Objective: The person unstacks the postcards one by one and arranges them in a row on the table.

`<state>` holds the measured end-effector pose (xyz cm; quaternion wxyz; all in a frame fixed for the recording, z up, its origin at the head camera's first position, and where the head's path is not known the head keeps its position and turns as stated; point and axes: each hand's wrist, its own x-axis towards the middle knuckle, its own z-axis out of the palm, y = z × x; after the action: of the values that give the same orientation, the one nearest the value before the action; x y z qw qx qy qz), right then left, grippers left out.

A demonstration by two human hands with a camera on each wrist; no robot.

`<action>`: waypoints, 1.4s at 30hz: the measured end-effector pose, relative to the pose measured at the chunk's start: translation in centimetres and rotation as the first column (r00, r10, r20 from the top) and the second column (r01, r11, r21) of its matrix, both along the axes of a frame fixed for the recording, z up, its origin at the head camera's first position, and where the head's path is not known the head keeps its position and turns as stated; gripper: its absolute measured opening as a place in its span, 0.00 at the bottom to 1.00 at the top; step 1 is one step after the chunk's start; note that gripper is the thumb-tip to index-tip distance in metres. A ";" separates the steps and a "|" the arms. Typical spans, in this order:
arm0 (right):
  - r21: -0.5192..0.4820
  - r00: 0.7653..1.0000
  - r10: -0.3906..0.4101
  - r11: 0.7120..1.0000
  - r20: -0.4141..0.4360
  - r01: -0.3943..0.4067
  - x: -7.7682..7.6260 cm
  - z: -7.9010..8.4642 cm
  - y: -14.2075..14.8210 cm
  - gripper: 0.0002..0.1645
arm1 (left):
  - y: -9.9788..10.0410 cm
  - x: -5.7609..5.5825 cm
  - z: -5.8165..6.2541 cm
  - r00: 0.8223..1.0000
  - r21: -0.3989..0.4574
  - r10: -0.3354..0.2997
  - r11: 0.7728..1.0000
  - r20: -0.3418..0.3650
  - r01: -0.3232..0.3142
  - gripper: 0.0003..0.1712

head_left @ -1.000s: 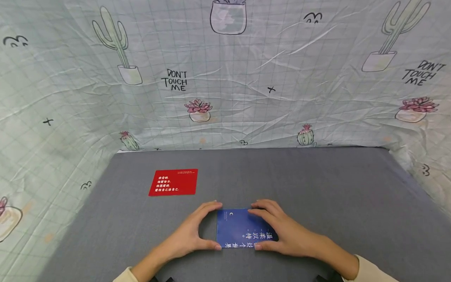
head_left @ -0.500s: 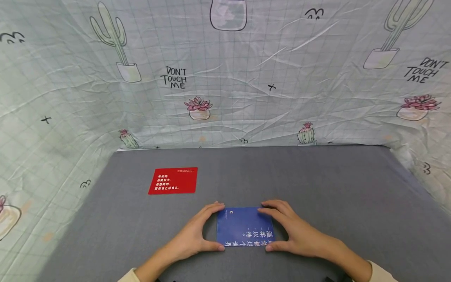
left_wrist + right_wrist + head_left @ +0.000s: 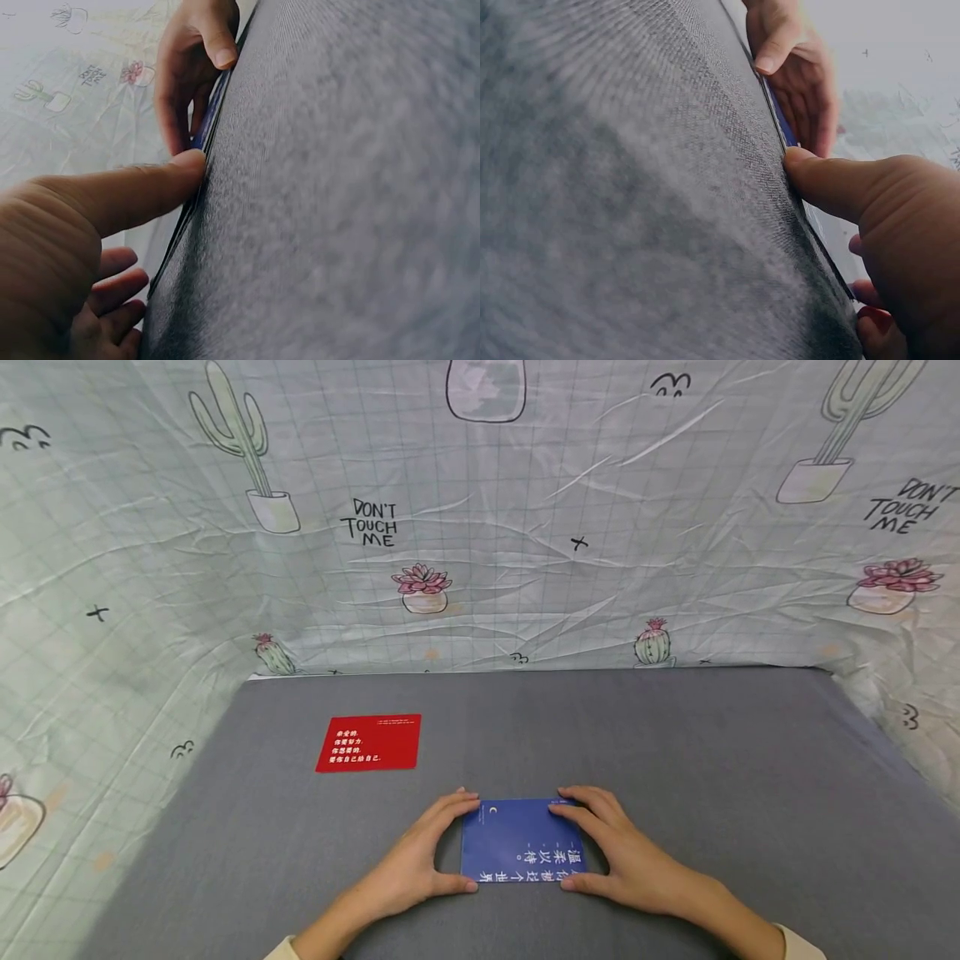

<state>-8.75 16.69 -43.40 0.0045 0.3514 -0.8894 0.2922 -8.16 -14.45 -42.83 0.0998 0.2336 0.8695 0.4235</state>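
Note:
A blue card point(image 3: 506, 839) with white lettering and a small yellow moon lies flat on the grey table in front of me. My left hand point(image 3: 412, 864) spans its left end, thumb at the near edge and fingertips at the far corner. At the right end my right hand point(image 3: 641, 864) holds it the same way, with the index finger over the top face. Both wrist views show a thumb point(image 3: 154, 191) low against the card's thin near edge. The card's right border is partly hidden by the right hand.
A red card point(image 3: 397, 752) with white lettering lies farther back on the left of the grey table point(image 3: 712, 752). Behind and beside the table hangs a wrinkled pale cloth point(image 3: 510, 502) printed with cacti.
My right hand has slid right along the card to its right end, uncovering more lettering. My left hand has shifted slightly right, onto the left corners. The blue card stays in place.

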 end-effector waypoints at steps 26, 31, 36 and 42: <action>-0.052 0.990 0.030 0.998 -0.136 -0.038 0.3 -0.1 -0.1 0.45 | 0.3 0.4 -0.3 0.995 -0.037 0.032 0.999 -0.093 -0.035 0.56; -0.080 0.987 0.035 0.996 -0.156 -0.048 0.3 -0.3 -0.1 0.46 | 0.3 0.5 -0.4 0.992 -0.024 0.033 0.999 -0.124 -0.036 0.57; -0.082 0.989 0.024 0.996 -0.147 -0.037 0.3 -0.4 -0.1 0.47 | 0.3 0.4 -0.5 0.988 -0.011 0.027 1.000 -0.154 -0.029 0.56; -0.066 0.993 0.013 0.998 -0.116 -0.021 0.4 -0.4 -0.1 0.47 | 0.4 0.5 -0.3 0.983 -0.025 -0.014 1.000 -0.181 0.010 0.57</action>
<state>-8.31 16.59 -43.76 0.0654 0.3750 -0.8743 0.3011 -7.67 -14.09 -43.11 0.0256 0.2752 0.8786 0.3894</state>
